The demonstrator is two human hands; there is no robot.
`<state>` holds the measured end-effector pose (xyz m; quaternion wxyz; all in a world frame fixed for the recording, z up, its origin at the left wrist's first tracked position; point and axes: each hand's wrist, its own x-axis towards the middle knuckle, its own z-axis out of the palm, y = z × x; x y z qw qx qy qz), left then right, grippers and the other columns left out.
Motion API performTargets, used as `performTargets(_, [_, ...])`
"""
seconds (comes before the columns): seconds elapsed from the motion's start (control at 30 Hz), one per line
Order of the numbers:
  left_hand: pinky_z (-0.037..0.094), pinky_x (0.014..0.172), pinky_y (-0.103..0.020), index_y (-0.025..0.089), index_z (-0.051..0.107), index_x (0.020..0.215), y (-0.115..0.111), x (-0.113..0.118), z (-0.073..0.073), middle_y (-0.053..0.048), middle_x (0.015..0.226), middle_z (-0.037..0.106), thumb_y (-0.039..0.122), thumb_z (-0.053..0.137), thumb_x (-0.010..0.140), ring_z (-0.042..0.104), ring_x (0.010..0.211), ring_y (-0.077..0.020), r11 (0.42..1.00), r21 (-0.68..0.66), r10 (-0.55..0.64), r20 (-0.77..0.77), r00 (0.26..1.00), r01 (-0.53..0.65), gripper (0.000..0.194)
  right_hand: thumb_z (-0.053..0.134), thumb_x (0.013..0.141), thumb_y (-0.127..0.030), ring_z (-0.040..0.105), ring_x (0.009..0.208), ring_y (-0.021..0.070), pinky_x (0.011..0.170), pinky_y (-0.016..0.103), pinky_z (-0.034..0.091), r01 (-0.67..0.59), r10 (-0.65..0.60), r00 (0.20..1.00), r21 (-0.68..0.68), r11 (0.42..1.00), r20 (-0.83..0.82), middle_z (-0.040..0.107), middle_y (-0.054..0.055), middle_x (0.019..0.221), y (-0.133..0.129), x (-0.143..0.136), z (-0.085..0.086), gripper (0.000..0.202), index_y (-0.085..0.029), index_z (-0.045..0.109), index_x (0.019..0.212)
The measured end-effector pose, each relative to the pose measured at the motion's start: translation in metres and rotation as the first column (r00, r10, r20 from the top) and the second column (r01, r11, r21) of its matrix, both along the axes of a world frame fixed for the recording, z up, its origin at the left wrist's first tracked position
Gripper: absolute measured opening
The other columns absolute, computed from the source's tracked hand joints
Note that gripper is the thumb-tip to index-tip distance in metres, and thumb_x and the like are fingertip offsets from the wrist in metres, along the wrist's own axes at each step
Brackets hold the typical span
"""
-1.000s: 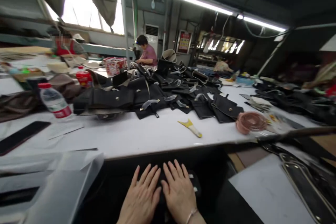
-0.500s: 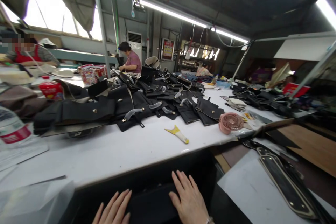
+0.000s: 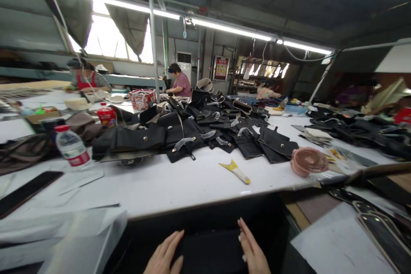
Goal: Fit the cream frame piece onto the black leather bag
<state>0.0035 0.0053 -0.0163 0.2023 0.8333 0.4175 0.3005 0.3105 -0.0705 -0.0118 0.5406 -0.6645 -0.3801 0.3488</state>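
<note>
A black panel-like piece (image 3: 212, 250), perhaps leather, lies low in front of me, below the table's front edge. At its left side is my left hand (image 3: 164, 253), fingers stretched out and thumb a little apart. My right hand (image 3: 252, 248) is turned edge-on along the right side of the piece, its fingers straight. A small whitish bit shows by the right fingers, too small to name. Dark surroundings hide the lower part of the piece, and I cannot tell how firmly either hand presses on it.
On the white table (image 3: 192, 184) lie a yellow-ended tool (image 3: 236, 172), a pink fan (image 3: 310, 161) and a heap of black leather bag pieces (image 3: 208, 124). A water bottle (image 3: 72, 147) and a phone (image 3: 28, 190) are left. Trimmed black straps (image 3: 382, 231) lie right. Co-workers sit beyond.
The view has swung left, bringing the phone and whole bottle into sight. My hands have gone from lying flat over the black piece to its two sides, the right one turning edge-on.
</note>
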Motion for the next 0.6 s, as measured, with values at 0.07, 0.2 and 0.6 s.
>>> performTargets(0.07, [0.047,0.109,-0.038,0.026,0.049,0.142,-0.009,0.000,0.019,-0.007,0.144,0.055,0.037,0.046,0.096,0.056,0.129,-0.0230,0.964,-0.256,0.123,0.173,0.977,-0.076,0.048,0.049,0.084,-0.074,0.045,0.136,0.0300,0.118,0.047,0.030,0.086,-0.092,0.986,-0.045,0.995,-0.141,0.056,0.009,0.139,-0.012,-0.007,0.005,0.073,-0.020,0.061,0.132])
performTargets(0.2, [0.040,0.113,-0.046,0.018,0.053,0.137,-0.013,0.000,0.038,-0.012,0.141,0.057,0.053,0.044,0.094,0.053,0.131,-0.0268,0.828,-0.539,0.341,0.266,0.901,-0.154,0.056,0.049,0.086,-0.071,0.051,0.131,0.0266,0.114,0.039,0.037,0.127,-0.146,0.954,-0.090,0.988,-0.261,0.060,0.008,0.136,-0.030,-0.015,0.007,0.069,-0.019,0.064,0.128])
performTargets(0.6, [0.053,0.101,-0.038,0.029,0.067,0.113,-0.015,0.005,0.020,-0.002,0.116,0.072,0.058,0.046,0.093,0.065,0.114,-0.0255,0.800,-0.575,0.383,0.272,0.883,-0.170,0.042,0.055,0.079,-0.072,0.052,0.129,0.0334,0.115,0.045,0.036,0.185,-0.189,0.982,-0.166,0.969,-0.007,0.064,0.008,0.131,-0.015,-0.016,0.005,0.069,-0.020,0.068,0.123])
